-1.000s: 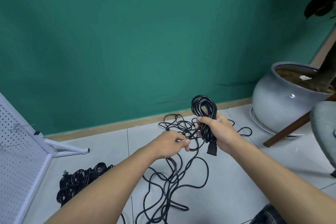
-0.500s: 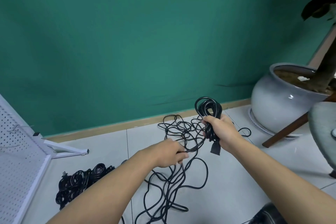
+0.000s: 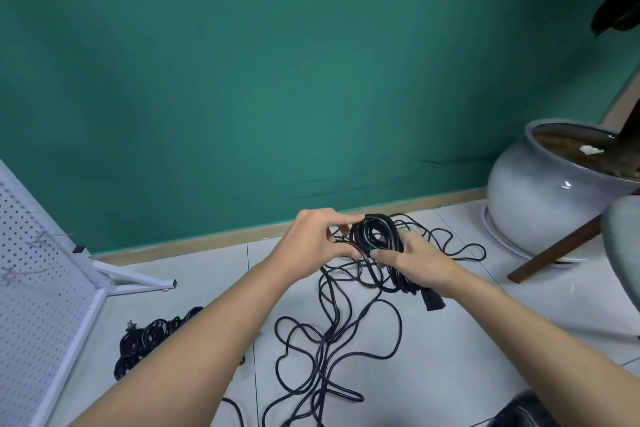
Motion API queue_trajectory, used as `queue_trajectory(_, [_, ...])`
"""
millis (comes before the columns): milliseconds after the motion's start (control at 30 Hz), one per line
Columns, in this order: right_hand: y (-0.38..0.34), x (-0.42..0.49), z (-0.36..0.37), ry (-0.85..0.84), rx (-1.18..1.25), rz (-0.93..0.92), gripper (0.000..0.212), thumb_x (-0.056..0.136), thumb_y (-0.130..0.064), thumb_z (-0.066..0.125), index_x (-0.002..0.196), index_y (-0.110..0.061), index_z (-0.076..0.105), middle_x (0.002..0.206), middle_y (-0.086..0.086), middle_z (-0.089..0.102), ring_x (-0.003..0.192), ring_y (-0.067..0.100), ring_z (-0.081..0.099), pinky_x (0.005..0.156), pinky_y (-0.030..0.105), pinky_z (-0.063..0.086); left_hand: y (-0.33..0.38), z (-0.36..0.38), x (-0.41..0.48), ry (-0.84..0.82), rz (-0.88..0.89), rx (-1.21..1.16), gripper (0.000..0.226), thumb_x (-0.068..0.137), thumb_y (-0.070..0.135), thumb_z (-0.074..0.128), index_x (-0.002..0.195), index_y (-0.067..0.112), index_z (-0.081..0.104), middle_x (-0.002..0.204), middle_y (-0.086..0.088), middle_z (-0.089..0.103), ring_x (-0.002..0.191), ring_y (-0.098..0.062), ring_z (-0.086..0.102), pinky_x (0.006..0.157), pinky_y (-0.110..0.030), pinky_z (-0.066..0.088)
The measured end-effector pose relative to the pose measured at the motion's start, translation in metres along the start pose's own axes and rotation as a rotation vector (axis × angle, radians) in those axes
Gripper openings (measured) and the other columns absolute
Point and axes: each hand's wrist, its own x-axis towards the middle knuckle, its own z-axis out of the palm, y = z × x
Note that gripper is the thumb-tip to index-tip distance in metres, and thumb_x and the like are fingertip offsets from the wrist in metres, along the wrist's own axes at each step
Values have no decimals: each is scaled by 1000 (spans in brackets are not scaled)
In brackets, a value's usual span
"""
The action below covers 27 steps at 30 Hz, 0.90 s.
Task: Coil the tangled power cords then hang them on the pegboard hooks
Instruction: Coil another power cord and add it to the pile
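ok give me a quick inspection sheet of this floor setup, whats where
surface: pale tiled floor, cords spread across it
job's things: half-wound coil held above the floor; white pegboard standing at left, wire hooks in view carry nothing
clutter: nothing seen
grips: left grip pinches the coil's left edge; right grip holds its lower part, plug end hanging below
cables: loose cord trails in tangled loops from the coil; second black bundle lies near the pegboard's foot
surroundings: green wall, grey plant pot, wooden chair leg at right
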Motion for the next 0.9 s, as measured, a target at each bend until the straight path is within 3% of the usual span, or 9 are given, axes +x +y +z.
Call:
queue_trajectory(167, [-1, -2, 8, -71, 48, -17, 13, 100, -19, 65, 109, -10, 66, 78, -4, 65, 54, -5, 55, 54, 10, 41, 3, 5, -2, 23, -17, 37, 48, 75, 20, 91, 120, 28, 77, 93, 14, 71, 71, 9, 56, 72, -6, 40])
queue_trajectory(267, [0, -3, 7, -88, 41, -41, 12, 100, -17, 65, 108, -8, 65, 77, -1, 63, 53, -2, 53, 52, 11, 40, 2, 4, -1, 11, -66, -2, 45, 74, 19, 91, 114, 35, 76, 88, 10, 69, 57, -5, 45, 63, -16, 44])
queue_trajectory(367, [4, -1, 6, -135, -34, -69, 11, 99, -22, 68, 105, -14, 65, 74, -4, 63, 54, 0, 54, 55, 13, 42, 4, -2, 0, -111, -127, 6, 49, 70, 19, 94, 112, 34, 72, 90, 9, 74, 57, -10, 52, 69, -28, 51])
queue_trajectory(467, [9, 0, 4, -204, -169, -54, 19, 96, -41, 70, 107, -26, 65, 81, -4, 70, 66, 4, 62, 63, 20, 49, 4, -11, 0, -291, -187, 58, 59, 60, 31, 100, 108, 35, 66, 93, 11, 76, 59, 6, 55, 66, -27, 46])
queue_trajectory(567, [12, -1, 4, -289, -159, -60, 29, 95, -55, 67, 112, -32, 65, 86, -1, 71, 73, 10, 64, 66, 31, 56, 1, -21, -1, -388, -255, -32, 59, 58, 27, 102, 103, 30, 64, 93, 3, 78, 61, -3, 63, 67, -24, 47])
queue_trajectory(667, [8, -4, 5, -328, -154, -96, 49, 94, -69, 55, 112, -24, 66, 88, -2, 71, 77, 10, 65, 72, 30, 55, -4, -23, -2, -395, -286, -115, 50, 61, 18, 100, 98, 23, 66, 88, -6, 78, 67, -15, 70, 69, -28, 53])
queue_trajectory(767, [6, -4, 7, -333, -158, -89, 63, 93, -78, 43, 107, -21, 67, 88, 2, 73, 77, 12, 65, 76, 35, 56, -8, -19, -2, -331, -303, -89, 42, 56, 28, 100, 82, 23, 67, 72, -5, 72, 62, -18, 62, 68, -42, 54])
queue_trajectory(867, [2, -7, 10, -367, -200, -103, 75, 81, -91, 47, 117, -28, 67, 104, 3, 75, 91, 21, 71, 92, 44, 57, -7, -14, -1, -305, -331, -48, 34, 64, 21, 97, 70, 19, 64, 60, 2, 68, 51, -11, 55, 60, -29, 42])
queue_trajectory(900, [2, -7, 11, -385, -192, -98, 75, 78, -91, 52, 117, -28, 66, 101, 1, 75, 89, 23, 70, 90, 44, 57, -5, -12, -1, -299, -339, -33, 32, 65, 20, 96, 69, 19, 64, 61, 0, 69, 49, -10, 54, 59, -27, 42])
